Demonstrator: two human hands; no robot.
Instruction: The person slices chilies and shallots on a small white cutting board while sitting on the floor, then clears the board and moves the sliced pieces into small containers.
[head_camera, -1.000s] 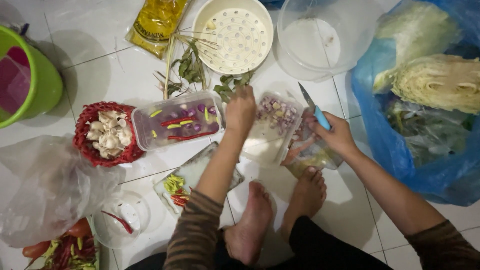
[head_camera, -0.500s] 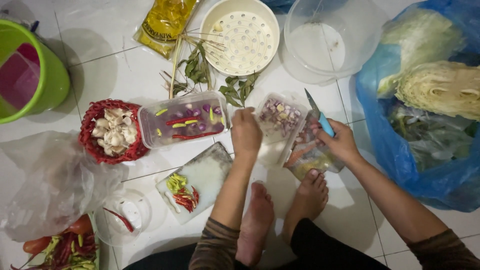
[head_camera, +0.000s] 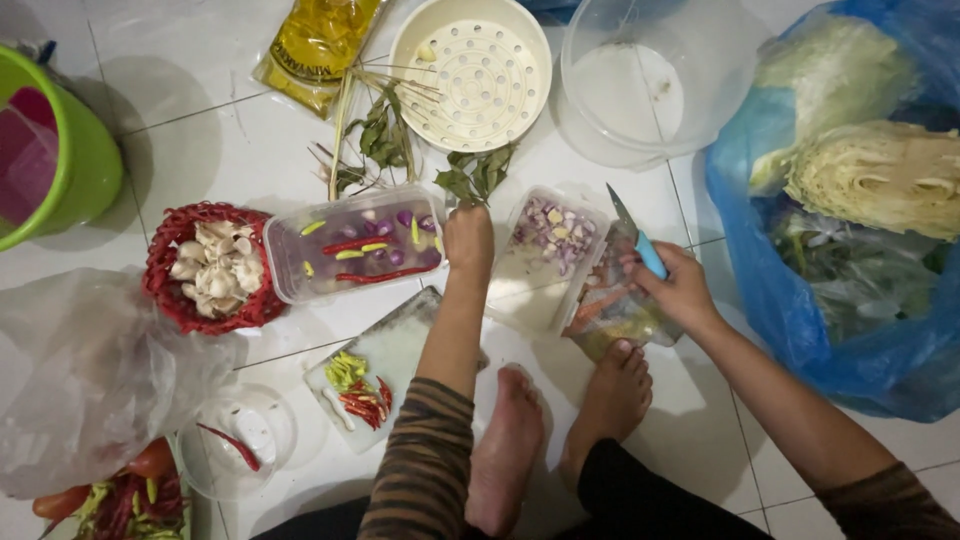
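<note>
At centre, the clear tub of chopped shallots (head_camera: 548, 250) sits on the tiled floor (head_camera: 230, 150). Left hand (head_camera: 468, 238), closed, rests at its 9 o'clock rim, beside the chilli tub (head_camera: 355, 245). Right hand (head_camera: 678, 288) grips a blue-handled knife (head_camera: 640, 240), blade raised away, at 3 o'clock over a scrap bag (head_camera: 615, 315).

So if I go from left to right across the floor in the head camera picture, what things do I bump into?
Green bucket → red basket of mushrooms → clear tub of chillies → left hand → tub of chopped shallots → right hand holding the blue-handled knife → blue bag of cabbage.
</note>
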